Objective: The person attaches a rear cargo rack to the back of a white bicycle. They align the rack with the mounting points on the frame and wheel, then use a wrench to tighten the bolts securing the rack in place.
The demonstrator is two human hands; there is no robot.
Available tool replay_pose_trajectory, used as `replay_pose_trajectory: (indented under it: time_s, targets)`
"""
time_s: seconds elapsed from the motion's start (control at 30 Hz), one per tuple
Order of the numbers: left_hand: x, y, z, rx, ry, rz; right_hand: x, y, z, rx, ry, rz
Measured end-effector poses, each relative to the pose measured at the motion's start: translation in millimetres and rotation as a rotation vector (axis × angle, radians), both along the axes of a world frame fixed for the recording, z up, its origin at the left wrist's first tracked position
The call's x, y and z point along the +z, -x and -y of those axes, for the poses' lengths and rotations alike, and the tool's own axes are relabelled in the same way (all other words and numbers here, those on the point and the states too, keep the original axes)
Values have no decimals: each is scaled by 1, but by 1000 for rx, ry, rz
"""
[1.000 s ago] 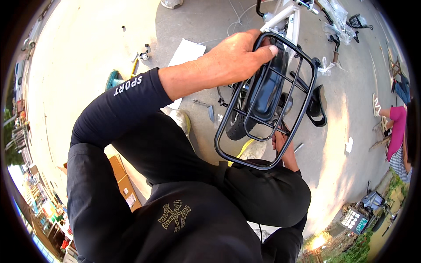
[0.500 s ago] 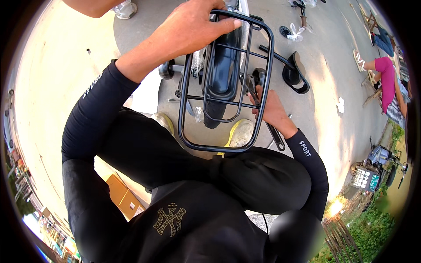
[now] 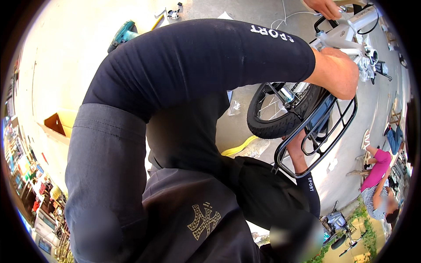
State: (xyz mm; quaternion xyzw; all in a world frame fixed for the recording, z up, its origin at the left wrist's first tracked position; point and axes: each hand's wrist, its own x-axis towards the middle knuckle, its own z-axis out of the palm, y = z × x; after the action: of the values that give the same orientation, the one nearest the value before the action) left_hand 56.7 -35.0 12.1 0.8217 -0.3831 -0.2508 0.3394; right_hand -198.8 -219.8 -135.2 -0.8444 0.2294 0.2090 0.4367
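The black wire rack (image 3: 326, 131) hung beside the small bicycle wheel (image 3: 280, 111), under my left hand (image 3: 337, 72), which was clamped on its upper edge near the white frame (image 3: 346, 37). My right hand (image 3: 294, 147) touched the rack's lower side from below; whether it was closed I could not tell. Another person's hand (image 3: 326, 8) held the frame above. On the concrete floor (image 3: 66, 65) a cardboard box (image 3: 59, 125) stood open at the left, its contents hidden.
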Motion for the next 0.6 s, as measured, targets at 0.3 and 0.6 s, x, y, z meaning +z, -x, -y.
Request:
replay_pose_trajectory:
  time_s: [0.3, 0.6]
  targets:
    - [-43, -34, 38, -418, 216, 850, -6, 1, 52, 305, 102, 78]
    - [-64, -42, 37, -530, 531, 1015, 27, -4, 76, 198, 66, -109]
